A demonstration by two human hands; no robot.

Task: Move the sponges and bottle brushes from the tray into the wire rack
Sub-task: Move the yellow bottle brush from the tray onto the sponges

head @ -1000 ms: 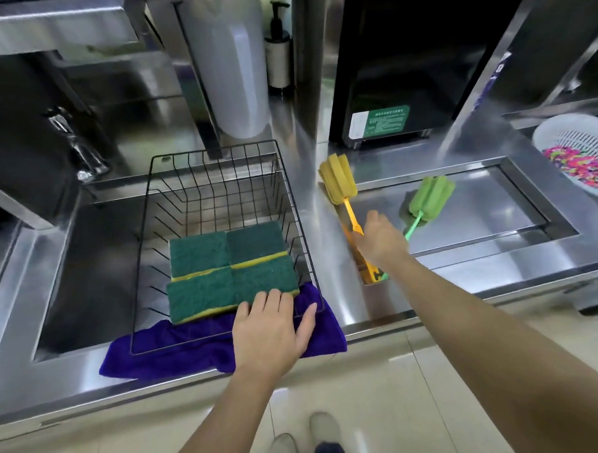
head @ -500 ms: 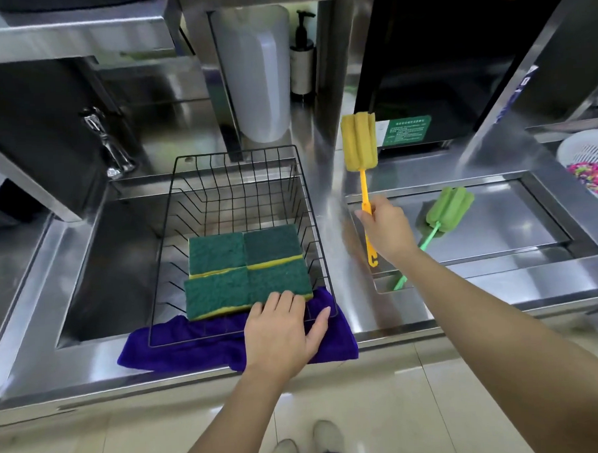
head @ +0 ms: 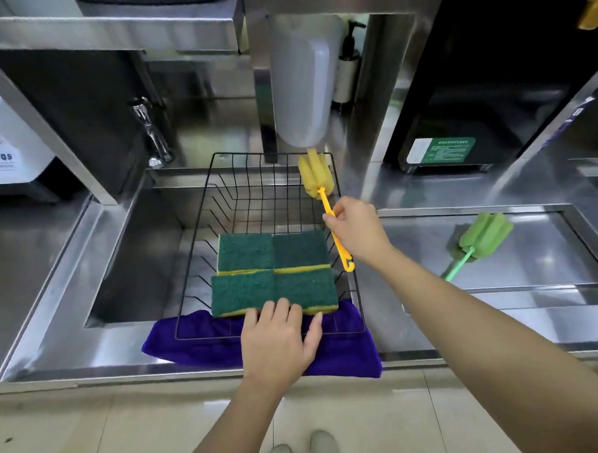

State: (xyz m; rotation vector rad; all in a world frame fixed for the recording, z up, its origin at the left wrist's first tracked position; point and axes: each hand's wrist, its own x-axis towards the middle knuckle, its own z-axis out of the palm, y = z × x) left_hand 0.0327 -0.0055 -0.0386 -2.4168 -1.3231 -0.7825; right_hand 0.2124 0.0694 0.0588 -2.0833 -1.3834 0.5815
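A black wire rack (head: 221,202) sits over the sink and holds several green-and-yellow sponges (head: 274,272) laid flat side by side. My right hand (head: 356,229) grips the orange handle of a yellow bottle brush (head: 314,174), whose foam head hangs over the rack's far right corner. My left hand (head: 278,343) rests flat on the rack's front edge, fingers spread, touching the nearest sponge. A green bottle brush (head: 479,237) lies in the shallow steel tray (head: 550,280) to the right.
A purple cloth (head: 179,341) lies under the rack's front edge. Behind the rack are a faucet (head: 151,133), a white jug (head: 301,85) and a pump bottle (head: 347,63). A dark appliance (head: 473,81) stands behind the tray.
My right hand lifted the yellow brush out of the tray and carried it left, over the rack's right side. My left hand stayed on the rack's front edge.
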